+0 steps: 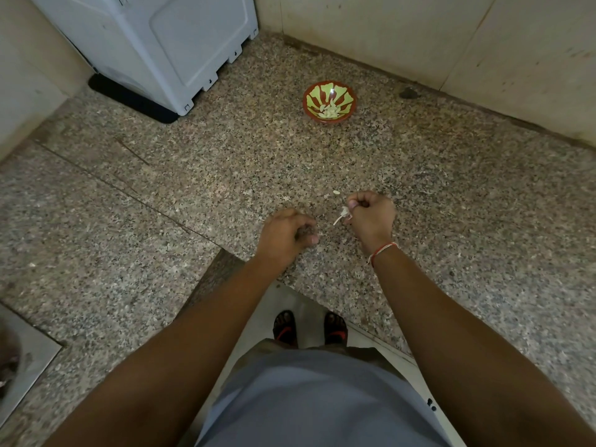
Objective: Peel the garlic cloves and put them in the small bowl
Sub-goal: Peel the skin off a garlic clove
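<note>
A: Nearest the camera, what is recorded?

B: A grey shirt [309, 398] is seen at the bottom edge. Below it, two feet in sandals [309, 327] are seen on a pale floor [283, 304]. Both forearms are stretched forward over a speckled granite tabletop [161, 221].

A: The left hand?

B: The left hand [285, 235] is held just above the tabletop, knuckles up, fingers [306, 232] curled under. Whether anything is held inside them cannot be told.

A: And the right hand?

B: The right hand [371, 214] is clenched, and a garlic clove [345, 212] is pinched at its inner side between thumb and fingers. A white strip of peel [338, 220] is seen hanging from the clove toward the left hand. The two hands are near each other but apart. A red and white thread [382, 251] is worn on the right wrist.

A: Anything loose on the stone?

B: One small pale piece [336, 192] is noted just beyond the right hand; whether it is clove or peel cannot be told.

A: Farther back?

B: The small bowl [329, 101] is set well apart from the hands, near the back wall [387, 33]. It is red with green patterning, and peeled cloves [329, 111] are heaped in its bottom. To its left, a white appliance [154, 43] is seen on a black mat [129, 98] in the corner. At the far left lower edge, a steel sink [29, 359] is partly seen.
</note>
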